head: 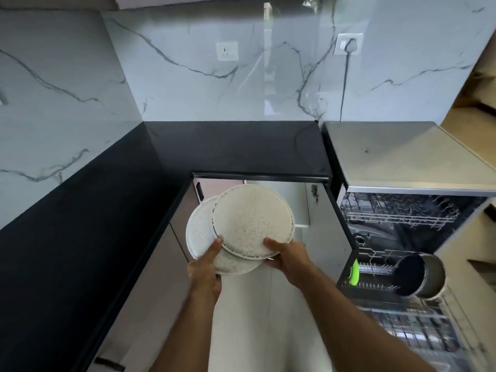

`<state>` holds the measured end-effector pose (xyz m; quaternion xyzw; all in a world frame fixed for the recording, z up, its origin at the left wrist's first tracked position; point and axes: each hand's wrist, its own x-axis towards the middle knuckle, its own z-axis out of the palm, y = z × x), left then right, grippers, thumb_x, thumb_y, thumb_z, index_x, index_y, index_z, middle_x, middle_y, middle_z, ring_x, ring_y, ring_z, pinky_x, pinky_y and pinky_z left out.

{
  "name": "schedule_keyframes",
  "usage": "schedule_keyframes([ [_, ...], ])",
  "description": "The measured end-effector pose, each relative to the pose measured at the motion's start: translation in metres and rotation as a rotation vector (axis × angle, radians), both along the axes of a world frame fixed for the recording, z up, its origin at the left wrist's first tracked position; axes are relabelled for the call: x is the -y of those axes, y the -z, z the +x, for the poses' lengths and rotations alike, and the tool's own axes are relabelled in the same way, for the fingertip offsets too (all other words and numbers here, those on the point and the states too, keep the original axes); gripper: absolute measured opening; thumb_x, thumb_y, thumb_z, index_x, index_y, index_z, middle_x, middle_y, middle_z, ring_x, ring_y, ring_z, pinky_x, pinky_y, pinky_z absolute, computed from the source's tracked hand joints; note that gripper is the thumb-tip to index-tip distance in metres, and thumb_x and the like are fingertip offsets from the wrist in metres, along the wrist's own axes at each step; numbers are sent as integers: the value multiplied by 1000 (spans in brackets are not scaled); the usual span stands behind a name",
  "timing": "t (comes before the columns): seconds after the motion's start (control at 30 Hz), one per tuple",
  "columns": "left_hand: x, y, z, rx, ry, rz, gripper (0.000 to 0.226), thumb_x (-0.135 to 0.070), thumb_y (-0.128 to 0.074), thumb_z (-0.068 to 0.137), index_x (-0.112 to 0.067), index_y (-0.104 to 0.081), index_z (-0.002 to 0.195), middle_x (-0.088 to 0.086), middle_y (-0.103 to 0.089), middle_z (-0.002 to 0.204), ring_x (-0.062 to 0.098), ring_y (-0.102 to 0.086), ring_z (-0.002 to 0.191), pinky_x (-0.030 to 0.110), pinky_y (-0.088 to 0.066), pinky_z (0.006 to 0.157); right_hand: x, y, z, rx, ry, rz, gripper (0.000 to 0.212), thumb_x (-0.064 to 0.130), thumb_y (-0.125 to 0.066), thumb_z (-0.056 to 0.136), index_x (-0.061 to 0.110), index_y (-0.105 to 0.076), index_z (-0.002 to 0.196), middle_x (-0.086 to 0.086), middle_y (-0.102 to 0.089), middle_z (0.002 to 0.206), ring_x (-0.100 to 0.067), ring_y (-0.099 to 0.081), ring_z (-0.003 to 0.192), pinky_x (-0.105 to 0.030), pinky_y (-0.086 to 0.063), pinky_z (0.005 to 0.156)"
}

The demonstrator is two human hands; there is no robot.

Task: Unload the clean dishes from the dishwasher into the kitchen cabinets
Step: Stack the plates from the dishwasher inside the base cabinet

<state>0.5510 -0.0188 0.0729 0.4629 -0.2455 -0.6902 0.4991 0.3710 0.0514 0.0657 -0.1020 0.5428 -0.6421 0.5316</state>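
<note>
Black counter (228,146) wraps an L-shaped corner under a glossy marble-look backsplash (188,76) carrying two wall sockets (a cord hangs from the right one). Below the counter a cabinet (316,208) stands open. At right the dishwasher (402,210) is open, its racks showing a dark pot (418,275) on its side and something green (354,272). Both hands hold speckled plates before the cabinet: left hand (205,272) grips the lower plate (198,232), right hand (287,256) pinches the upper plate (252,218), which overlaps it.
</note>
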Motion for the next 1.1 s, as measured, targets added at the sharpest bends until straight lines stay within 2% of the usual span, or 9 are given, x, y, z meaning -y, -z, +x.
schedule_keyframes([
  [0.1, 9, 17, -8, 18, 27, 46, 56, -13, -88, 64, -2, -66, 115, 10, -73, 108, 27, -70, 100, 43, -58, 81, 2, 13, -5, 20, 44, 4, 43, 2, -78, 79, 10, -61, 118, -13, -73, 109, -35, -72, 95, -54, -59, 79],
  [0.17, 17, 26, -18, 24, 56, 57, 55, -12, -86, 65, -3, -66, 116, 9, -73, 108, 26, -70, 99, 39, -58, 76, 4, 21, -12, 45, 81, 15, 38, 0, -77, 80, 9, -61, 113, -13, -74, 105, -35, -72, 94, -53, -60, 77],
  [0.27, 30, 39, -32, 34, 86, 82, 53, -11, -84, 68, -5, -65, 117, 10, -72, 111, 25, -70, 100, 40, -57, 79, 10, 33, -24, 84, 144, 34, 35, -1, -77, 78, 2, -62, 110, -14, -76, 98, -34, -73, 89, -46, -61, 71],
  [0.4, 50, 62, -53, 45, 122, 136, 57, -9, -83, 71, -6, -61, 124, 11, -71, 115, 26, -69, 104, 40, -57, 82, 21, 52, -44, 144, 206, 59, 40, -2, -77, 77, -3, -61, 113, -15, -75, 101, -33, -73, 89, -40, -60, 67],
  [0.47, 64, 70, -65, 17, 188, 160, 50, -8, -77, 78, -6, -60, 125, 12, -70, 116, 26, -68, 105, 39, -57, 81, 30, 62, -57, 165, 233, 70, 40, -3, -77, 78, -4, -61, 114, -16, -74, 103, -33, -73, 90, -39, -60, 66],
  [0.57, 91, 88, -86, -18, 307, 253, 36, -5, -62, 90, -5, -60, 125, 14, -69, 117, 29, -66, 109, 41, -55, 87, 49, 80, -84, 192, 280, 106, 39, -4, -75, 79, -5, -61, 115, -15, -75, 102, -31, -74, 88, -36, -60, 63],
  [0.77, 151, 137, -134, 5, 324, 357, 45, 0, -59, 90, -3, -53, 134, 14, -66, 123, 29, -64, 111, 40, -58, 85, 98, 116, -134, 200, 293, 163, 38, -4, -74, 80, -6, -61, 116, -14, -75, 100, -33, -73, 89, -38, -61, 64],
  [0.9, 194, 166, -166, 10, 321, 378, 43, 1, -58, 90, -4, -54, 133, 13, -67, 121, 26, -66, 106, 38, -60, 81, 141, 148, -166, 187, 319, 190, 44, -4, -75, 78, -4, -61, 120, -14, -75, 104, -33, -73, 91, -40, -60, 66],
  [1.1, 248, 223, -208, -4, 375, 375, 46, 2, -59, 86, -5, -55, 131, 15, -64, 126, 26, -65, 110, 37, -58, 85, 188, 203, -204, 175, 349, 218, 47, -2, -76, 78, 1, -61, 122, -12, -74, 108, -33, -72, 96, -40, -60, 70],
])
